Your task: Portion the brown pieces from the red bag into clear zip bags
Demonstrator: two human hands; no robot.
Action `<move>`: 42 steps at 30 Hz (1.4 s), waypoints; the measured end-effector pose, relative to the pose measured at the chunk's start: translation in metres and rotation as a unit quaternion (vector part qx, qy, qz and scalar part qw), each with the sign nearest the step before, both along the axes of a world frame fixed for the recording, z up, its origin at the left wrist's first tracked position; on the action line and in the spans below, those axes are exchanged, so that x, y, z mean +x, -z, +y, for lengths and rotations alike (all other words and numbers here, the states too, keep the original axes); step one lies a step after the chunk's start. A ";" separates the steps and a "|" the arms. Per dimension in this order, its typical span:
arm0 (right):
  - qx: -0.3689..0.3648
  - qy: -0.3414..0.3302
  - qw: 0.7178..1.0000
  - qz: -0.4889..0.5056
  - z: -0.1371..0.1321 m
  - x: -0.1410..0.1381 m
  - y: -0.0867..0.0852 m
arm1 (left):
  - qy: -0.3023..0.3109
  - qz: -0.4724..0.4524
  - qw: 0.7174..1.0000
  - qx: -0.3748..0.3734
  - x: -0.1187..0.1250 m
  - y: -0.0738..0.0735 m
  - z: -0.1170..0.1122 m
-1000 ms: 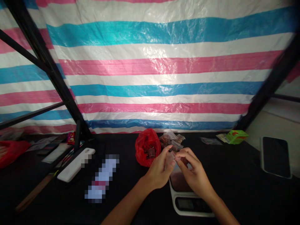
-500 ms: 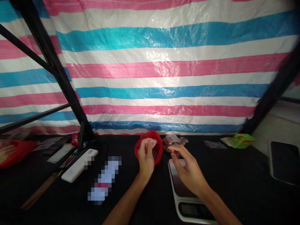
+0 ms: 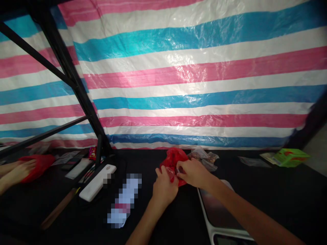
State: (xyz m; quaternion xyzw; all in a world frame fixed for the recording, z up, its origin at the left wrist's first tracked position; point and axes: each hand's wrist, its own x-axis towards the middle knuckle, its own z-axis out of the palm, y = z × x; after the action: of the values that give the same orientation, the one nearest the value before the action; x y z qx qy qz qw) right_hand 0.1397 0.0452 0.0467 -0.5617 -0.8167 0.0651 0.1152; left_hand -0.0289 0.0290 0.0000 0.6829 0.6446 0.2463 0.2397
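My left hand (image 3: 165,188) and my right hand (image 3: 192,172) meet at a crumpled red plastic bag (image 3: 174,159) on the black cloth. A small clear plastic bag (image 3: 170,173) shows in my left fingers, pressed against the red bag's mouth. My right fingers lie over the red plastic near it. The inside of the red bag is hidden by my hands. Just behind my right hand is a clear bag of brown pieces (image 3: 203,156). Below my right forearm lies a digital kitchen scale (image 3: 217,211), which neither hand touches.
A co-worker's hand (image 3: 17,166) rests on another red bag (image 3: 38,166) at far left. A white power strip (image 3: 97,183), a pixelated object (image 3: 125,200) and a wooden-handled tool (image 3: 58,209) lie left. A green box (image 3: 291,157) sits right. A striped tarp hangs behind.
My right hand has moved left off the scale onto the red bag, joining my left hand. The view has swung, so the scale sits lower right and partly out of frame.
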 end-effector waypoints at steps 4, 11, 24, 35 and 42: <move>-0.018 0.016 0.999 0.045 0.005 0.014 0.006 | -0.021 -0.057 0.997 0.041 0.007 0.004 0.025; -0.046 0.024 0.991 0.121 0.028 0.034 0.016 | -0.062 -0.297 0.935 0.183 0.016 0.017 0.054; -0.141 -0.067 0.981 0.112 0.043 0.046 -0.001 | -0.010 -0.443 0.867 0.229 0.023 0.026 0.043; -0.131 -0.048 0.989 0.053 0.032 0.040 -0.006 | -0.055 -0.438 0.873 0.206 0.017 0.028 0.042; -0.112 -0.058 0.992 -0.009 0.036 0.047 0.009 | -0.065 -0.346 0.927 0.130 0.018 0.020 0.040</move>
State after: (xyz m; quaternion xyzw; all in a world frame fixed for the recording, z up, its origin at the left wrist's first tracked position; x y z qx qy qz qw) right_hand 0.1864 0.0816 0.0373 -0.5236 -0.8363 0.1575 0.0402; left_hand -0.0104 0.0687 -0.0195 0.5376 0.5266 0.5640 0.3401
